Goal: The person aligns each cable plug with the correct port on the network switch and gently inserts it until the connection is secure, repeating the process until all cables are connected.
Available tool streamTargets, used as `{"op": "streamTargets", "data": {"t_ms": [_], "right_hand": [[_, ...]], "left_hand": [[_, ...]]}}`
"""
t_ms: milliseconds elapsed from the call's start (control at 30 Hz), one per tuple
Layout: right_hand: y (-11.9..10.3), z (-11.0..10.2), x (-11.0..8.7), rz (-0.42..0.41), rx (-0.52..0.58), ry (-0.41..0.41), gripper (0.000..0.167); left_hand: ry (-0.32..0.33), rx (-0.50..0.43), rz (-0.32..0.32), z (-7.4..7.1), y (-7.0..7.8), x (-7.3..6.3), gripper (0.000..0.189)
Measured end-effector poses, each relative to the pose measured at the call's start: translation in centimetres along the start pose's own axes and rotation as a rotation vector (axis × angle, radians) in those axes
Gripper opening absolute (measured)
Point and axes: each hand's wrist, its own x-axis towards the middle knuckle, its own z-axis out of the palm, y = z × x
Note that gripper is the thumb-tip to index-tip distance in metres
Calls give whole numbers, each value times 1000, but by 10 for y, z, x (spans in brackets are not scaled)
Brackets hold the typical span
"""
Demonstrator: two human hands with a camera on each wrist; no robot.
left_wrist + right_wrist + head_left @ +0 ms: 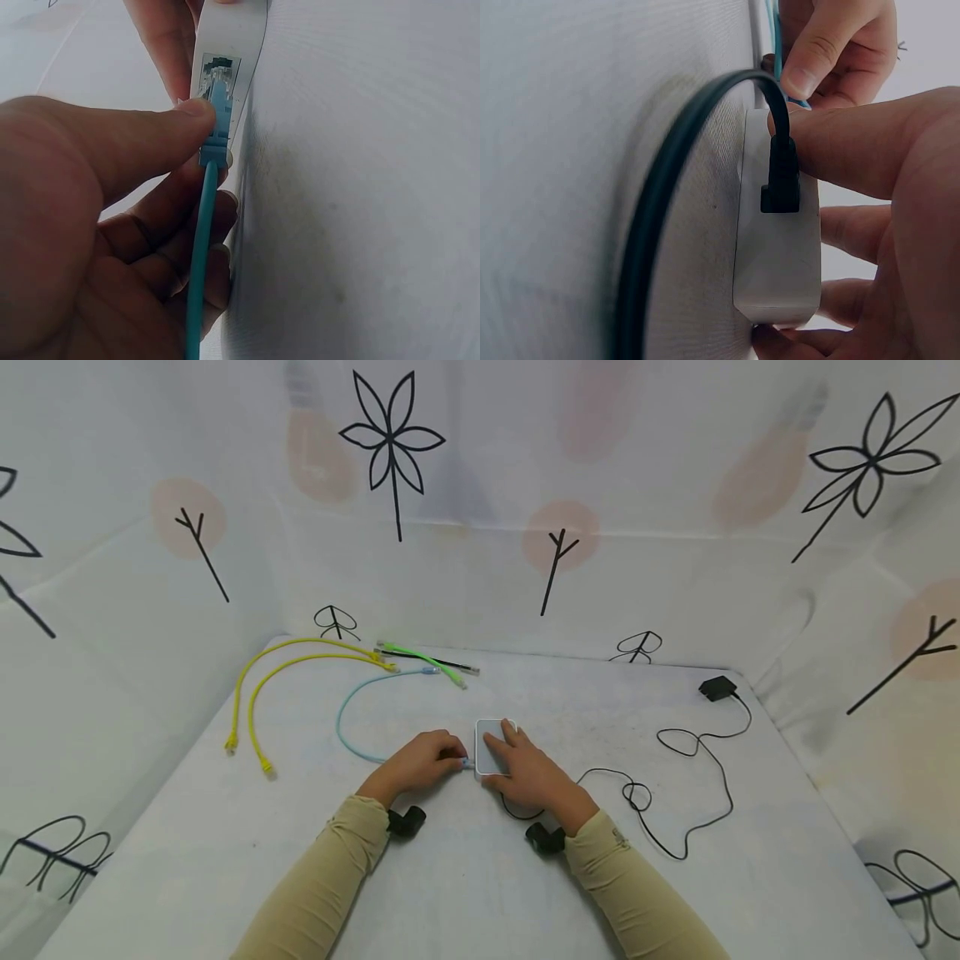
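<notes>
My left hand (422, 763) pinches the blue plug (217, 124) of a light blue network cable (341, 720) between thumb and fingers. The plug's clear tip is right at the port (220, 63) in the side of a small white box with a grey top (489, 753). My right hand (531, 772) holds this box on the table, fingers over its top and thumb along the near side. A black power plug (783, 184) sits in another side of the box, beside the right thumb, and its thin black cord (641, 225) curves away.
Two yellow network cables (251, 710) lie at the left. A green cable (423, 658) crosses a black one (457, 667) at the back. The cord loops right to a black power adapter (717, 688). Patterned white cloth (480, 577) surrounds the white table (480, 893).
</notes>
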Motion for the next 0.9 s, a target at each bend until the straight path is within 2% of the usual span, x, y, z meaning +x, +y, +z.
{"op": "streamTargets", "data": {"t_ms": [500, 900], "right_hand": [[-4, -4, -2, 4, 18, -12, 70], [-4, -4, -2, 8, 6, -14, 70]], "left_hand": [[7, 25, 3, 0, 3, 0, 10], [15, -14, -18, 0, -1, 0, 9]]}}
